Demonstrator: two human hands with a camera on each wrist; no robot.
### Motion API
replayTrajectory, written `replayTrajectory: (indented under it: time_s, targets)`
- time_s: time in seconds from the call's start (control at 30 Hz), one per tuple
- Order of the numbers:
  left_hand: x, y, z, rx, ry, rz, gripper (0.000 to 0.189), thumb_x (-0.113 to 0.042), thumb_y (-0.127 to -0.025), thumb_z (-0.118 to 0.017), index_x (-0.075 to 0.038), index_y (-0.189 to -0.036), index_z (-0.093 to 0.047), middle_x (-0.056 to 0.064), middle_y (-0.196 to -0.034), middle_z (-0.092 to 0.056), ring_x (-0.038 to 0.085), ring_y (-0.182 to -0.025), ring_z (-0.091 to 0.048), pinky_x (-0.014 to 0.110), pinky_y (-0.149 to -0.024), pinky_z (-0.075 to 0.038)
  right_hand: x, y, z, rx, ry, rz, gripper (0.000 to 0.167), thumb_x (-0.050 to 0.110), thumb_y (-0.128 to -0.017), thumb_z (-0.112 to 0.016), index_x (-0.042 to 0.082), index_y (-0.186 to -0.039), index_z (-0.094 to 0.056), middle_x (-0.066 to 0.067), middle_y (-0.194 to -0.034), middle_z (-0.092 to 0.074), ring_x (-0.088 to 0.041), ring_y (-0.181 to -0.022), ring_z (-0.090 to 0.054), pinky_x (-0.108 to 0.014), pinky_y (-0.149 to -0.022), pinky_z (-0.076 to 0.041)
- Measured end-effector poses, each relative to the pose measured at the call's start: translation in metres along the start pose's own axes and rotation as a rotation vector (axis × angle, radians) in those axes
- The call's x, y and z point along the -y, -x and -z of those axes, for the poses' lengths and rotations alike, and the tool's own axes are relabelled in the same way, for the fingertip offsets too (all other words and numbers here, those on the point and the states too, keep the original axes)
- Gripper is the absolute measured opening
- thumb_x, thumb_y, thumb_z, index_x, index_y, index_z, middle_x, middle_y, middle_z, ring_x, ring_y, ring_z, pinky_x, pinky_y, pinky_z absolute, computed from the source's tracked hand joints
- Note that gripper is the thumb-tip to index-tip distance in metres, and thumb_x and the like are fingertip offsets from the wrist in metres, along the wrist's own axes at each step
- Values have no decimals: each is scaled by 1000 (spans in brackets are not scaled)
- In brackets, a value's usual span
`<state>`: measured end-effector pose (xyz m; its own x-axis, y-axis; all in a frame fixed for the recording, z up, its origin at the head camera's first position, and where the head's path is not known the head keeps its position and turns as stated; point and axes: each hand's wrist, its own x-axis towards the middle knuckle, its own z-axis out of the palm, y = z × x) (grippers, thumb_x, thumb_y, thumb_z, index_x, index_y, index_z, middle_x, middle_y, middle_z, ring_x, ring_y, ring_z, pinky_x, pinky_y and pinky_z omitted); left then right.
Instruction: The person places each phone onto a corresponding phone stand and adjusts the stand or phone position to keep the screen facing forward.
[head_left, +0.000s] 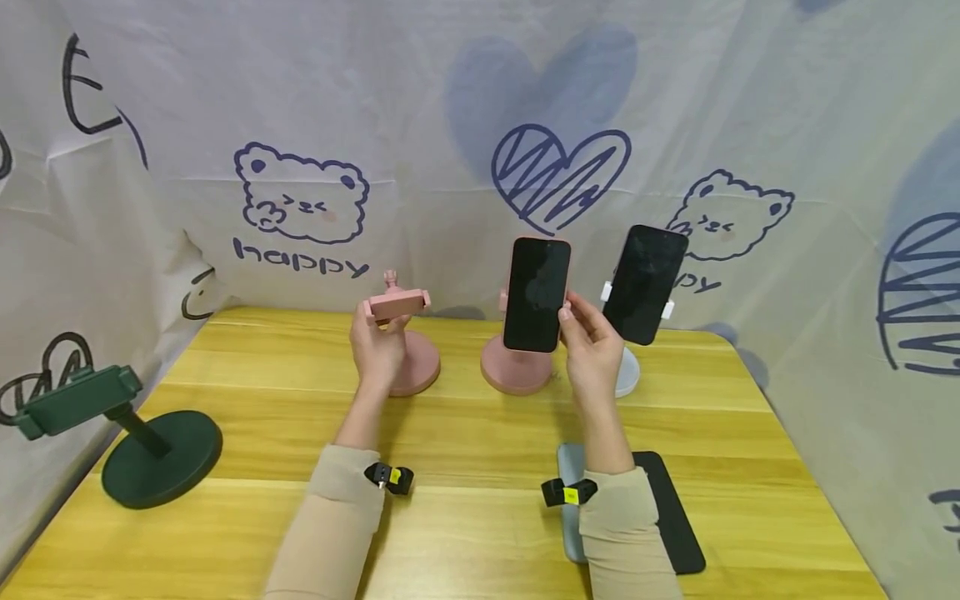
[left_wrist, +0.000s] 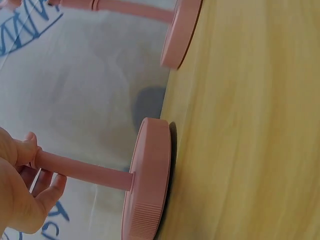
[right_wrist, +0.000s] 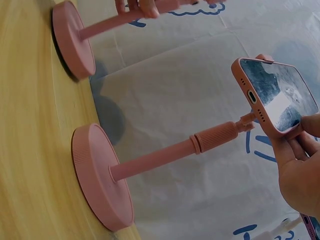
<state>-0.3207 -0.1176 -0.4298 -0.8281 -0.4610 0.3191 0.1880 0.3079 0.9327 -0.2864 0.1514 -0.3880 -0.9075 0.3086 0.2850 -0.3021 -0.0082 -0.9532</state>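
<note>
My left hand (head_left: 377, 352) grips the pole (left_wrist: 85, 170) of a pink phone stand just below its holder (head_left: 397, 305), which has no phone in it. A dark shadow runs under this stand's round base (left_wrist: 150, 175). My right hand (head_left: 592, 354) pinches the right edge of a phone in a pink case (head_left: 536, 296), thumb at the front edge and fingers behind. That phone sits in the holder of a second pink stand (right_wrist: 155, 159), whose base (head_left: 517, 379) rests on the table. In the right wrist view the phone's screen (right_wrist: 280, 92) is dark with reflections.
A white stand (head_left: 627, 375) at the right holds another dark phone (head_left: 647, 283). The green stand (head_left: 161, 458) is at the far left, its holder without a phone. Under my right forearm lie a light blue phone (head_left: 572, 533) and a black one (head_left: 675, 517). A printed cloth (head_left: 427, 225) hangs behind the table.
</note>
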Motion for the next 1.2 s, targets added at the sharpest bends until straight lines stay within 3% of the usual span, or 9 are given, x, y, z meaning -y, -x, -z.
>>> replayTrajectory:
  time_s: [0.2, 0.37, 0.57, 0.83, 1.0, 1.2]
  targets:
    - [-4, 12, -16, 61, 43, -29, 33, -7, -96, -75, 6, -122, -57, 25, -118, -66, 37, -110, -62, 51, -96, -52, 0, 2, -3, 2, 10, 0, 35, 14, -103, -67, 4, -137, -68, -10, -130, -68, -12, -106, -65, -22, -95, -57]
    - [-6, 18, -25, 82, 24, -71, 32, -7, -94, -77, 6, -116, -58, 26, -114, -67, 39, -107, -63, 56, -94, -52, -1, 3, -5, -14, 3, 0, 34, 12, -103, -67, 3, -136, -68, -12, -129, -69, -11, -105, -66, -19, -90, -57]
    - [-7, 18, -30, 124, 60, -113, 33, -4, -94, -77, 4, -121, -61, 25, -116, -68, 39, -110, -65, 53, -95, -55, -1, 3, -7, -20, -6, 3, 34, 12, -103, -68, 3, -135, -68, -12, -130, -69, -11, -105, -65, -18, -90, -57]
    - [-2, 15, -36, 157, 42, -115, 34, -5, -95, -75, -2, -127, -63, 19, -116, -71, 34, -103, -68, 47, -90, -58, 0, 3, -6, -42, -12, 4, 33, 10, -101, -69, 2, -133, -70, -8, -120, -72, -9, -100, -67, -22, -89, -59]
    - [-2, 15, -40, 166, 59, -122, 36, -7, -95, -76, -3, -129, -64, 18, -116, -72, 33, -103, -69, 47, -91, -58, 6, 1, -2, -46, 61, 133, 33, 9, -102, -67, 1, -134, -69, -11, -128, -72, -10, -110, -68, -18, -94, -56]
    - [0, 16, -39, 166, 62, -123, 36, -6, -94, -77, -1, -127, -64, 19, -115, -72, 35, -102, -70, 48, -92, -58, 22, 9, -6, -49, 99, 457, 38, -3, -100, -66, 0, -138, -65, -13, -139, -65, -25, -132, -60, -33, -110, -50]
